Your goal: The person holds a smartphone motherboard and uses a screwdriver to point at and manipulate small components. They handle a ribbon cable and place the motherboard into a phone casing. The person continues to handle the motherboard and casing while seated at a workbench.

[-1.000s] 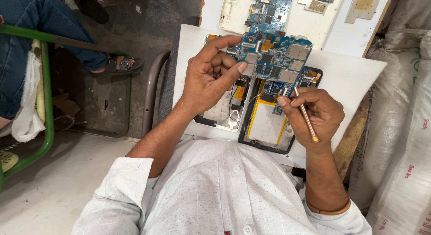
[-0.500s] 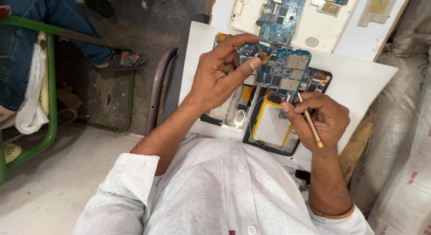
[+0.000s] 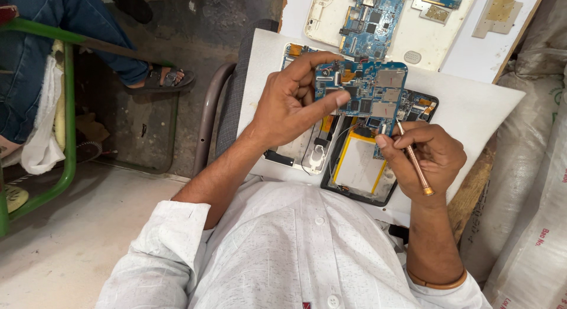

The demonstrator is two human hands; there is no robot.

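A second blue board on a white back cover [image 3: 413,34] is lying further up the white work surface [image 3: 490,102], with sacks [image 3: 543,185] crowding the right side. The left hand [image 3: 292,102] is pinching a blue circuit board [image 3: 369,90] (chips and metal shields showing) above an opened tablet [image 3: 360,164], partly hiding it, while the right hand [image 3: 428,155] is gripping a copper-coloured tool [image 3: 414,164] at the board's lower edge.

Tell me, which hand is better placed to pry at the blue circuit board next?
The right hand: it holds the copper-coloured tool near the blue circuit board. The left hand grips that board.
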